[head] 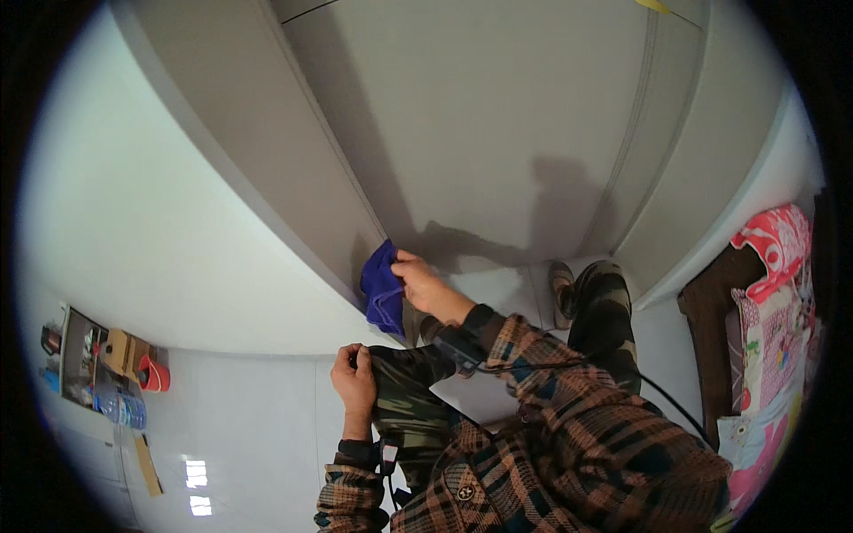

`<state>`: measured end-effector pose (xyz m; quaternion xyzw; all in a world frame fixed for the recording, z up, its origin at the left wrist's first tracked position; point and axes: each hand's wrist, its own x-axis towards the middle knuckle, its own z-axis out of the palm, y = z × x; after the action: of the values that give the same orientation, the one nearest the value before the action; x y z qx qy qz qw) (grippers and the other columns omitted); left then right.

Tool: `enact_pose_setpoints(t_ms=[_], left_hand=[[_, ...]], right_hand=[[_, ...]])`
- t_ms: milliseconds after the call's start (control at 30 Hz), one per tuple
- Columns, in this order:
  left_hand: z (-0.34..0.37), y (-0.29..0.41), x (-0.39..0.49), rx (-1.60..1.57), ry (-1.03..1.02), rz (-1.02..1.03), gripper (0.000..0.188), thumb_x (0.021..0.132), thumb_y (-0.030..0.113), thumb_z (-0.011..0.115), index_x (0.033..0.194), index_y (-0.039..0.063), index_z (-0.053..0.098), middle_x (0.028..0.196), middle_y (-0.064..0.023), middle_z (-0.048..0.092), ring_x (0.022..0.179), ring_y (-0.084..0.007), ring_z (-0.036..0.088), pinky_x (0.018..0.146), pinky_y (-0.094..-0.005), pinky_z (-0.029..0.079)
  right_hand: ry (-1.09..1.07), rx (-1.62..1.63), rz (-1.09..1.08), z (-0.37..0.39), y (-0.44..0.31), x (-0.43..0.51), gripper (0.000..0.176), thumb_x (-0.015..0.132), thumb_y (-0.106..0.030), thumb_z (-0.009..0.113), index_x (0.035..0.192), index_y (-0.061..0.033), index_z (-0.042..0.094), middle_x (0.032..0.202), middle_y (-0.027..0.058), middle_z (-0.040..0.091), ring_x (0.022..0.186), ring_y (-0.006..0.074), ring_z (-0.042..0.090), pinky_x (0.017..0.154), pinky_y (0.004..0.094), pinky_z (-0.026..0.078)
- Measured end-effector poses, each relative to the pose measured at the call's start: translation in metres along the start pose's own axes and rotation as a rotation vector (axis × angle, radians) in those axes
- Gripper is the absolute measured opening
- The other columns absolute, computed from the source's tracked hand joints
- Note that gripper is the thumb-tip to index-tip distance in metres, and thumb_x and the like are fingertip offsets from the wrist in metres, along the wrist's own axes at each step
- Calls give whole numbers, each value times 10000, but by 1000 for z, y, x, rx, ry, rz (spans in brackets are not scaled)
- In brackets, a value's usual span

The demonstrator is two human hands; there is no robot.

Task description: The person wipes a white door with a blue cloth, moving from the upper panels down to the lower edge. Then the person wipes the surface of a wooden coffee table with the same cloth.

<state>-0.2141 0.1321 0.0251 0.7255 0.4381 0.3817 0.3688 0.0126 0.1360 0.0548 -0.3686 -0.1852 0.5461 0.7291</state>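
Observation:
My right hand [420, 283] grips a purple cloth [384, 293] that hangs in folds. The cloth lies against the lower part of a grey door frame [326, 200], near the floor. My left hand [353, 380] rests at my left knee, on camouflage trousers [413, 400]. Its fingers are curled in, and I see nothing held in it. Both wrists wear black straps, and a black cable runs from the right one. Past the frame stands a flat grey door panel [480, 120], with shadows cast on it.
White wall [166, 233] fills the left side. Beyond it on the tiled floor [253, 413] are a red bucket [154, 374], cardboard boxes [123, 353] and a large clear plastic bottle [123, 408]. At right, a dark wooden bed frame [700, 346] carries patterned bedding [773, 346].

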Motion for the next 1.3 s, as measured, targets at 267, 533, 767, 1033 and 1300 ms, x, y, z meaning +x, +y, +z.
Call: enact_pose_setpoints(t_ms=[267, 533, 767, 1033, 1300], left_hand=[[28, 54, 2, 125, -71, 171, 254, 892, 230, 609, 1008, 6, 643, 948, -170, 653, 840, -292, 627, 745, -370, 488], [112, 128, 57, -997, -652, -186, 577, 938, 399, 544, 1306, -36, 454, 1248, -126, 545, 1161, -195, 494, 1007, -338, 358], [170, 135, 78, -1065, -830, -360, 253, 846, 83, 659, 1076, 22, 573, 988, -44, 641, 882, -122, 605, 825, -281, 487], [243, 156, 94, -929, -984, -570, 180, 821, 49, 670, 977, 33, 581, 916, -25, 618, 826, -104, 563, 785, -259, 463], [310, 182, 48, -826, -1434, -401, 192, 828, 85, 659, 997, 32, 585, 917, -24, 622, 821, -108, 570, 776, -269, 472]], right_hand=[[-240, 172, -43, -28, -112, -81, 346, 918, -61, 414, 1254, -19, 490, 1148, 115, 609, 1053, 233, 607, 928, 389, 493], [-144, 119, -131, -79, -109, -88, 364, 918, -77, 453, 1272, -6, 489, 1220, 103, 570, 1091, 213, 588, 963, 346, 478], [104, 226, -69, -125, -108, -90, 385, 928, -103, 444, 1296, 10, 453, 1207, 107, 580, 1096, 212, 588, 975, 356, 472], [554, 339, -133, -140, -147, -119, 363, 946, -244, 516, 1228, -15, 516, 1140, 95, 594, 962, 205, 611, 874, 349, 494], [1005, -194, -226, -170, -138, -209, 305, 950, -236, 522, 1152, -15, 582, 976, 50, 628, 890, 159, 585, 782, 327, 477]])
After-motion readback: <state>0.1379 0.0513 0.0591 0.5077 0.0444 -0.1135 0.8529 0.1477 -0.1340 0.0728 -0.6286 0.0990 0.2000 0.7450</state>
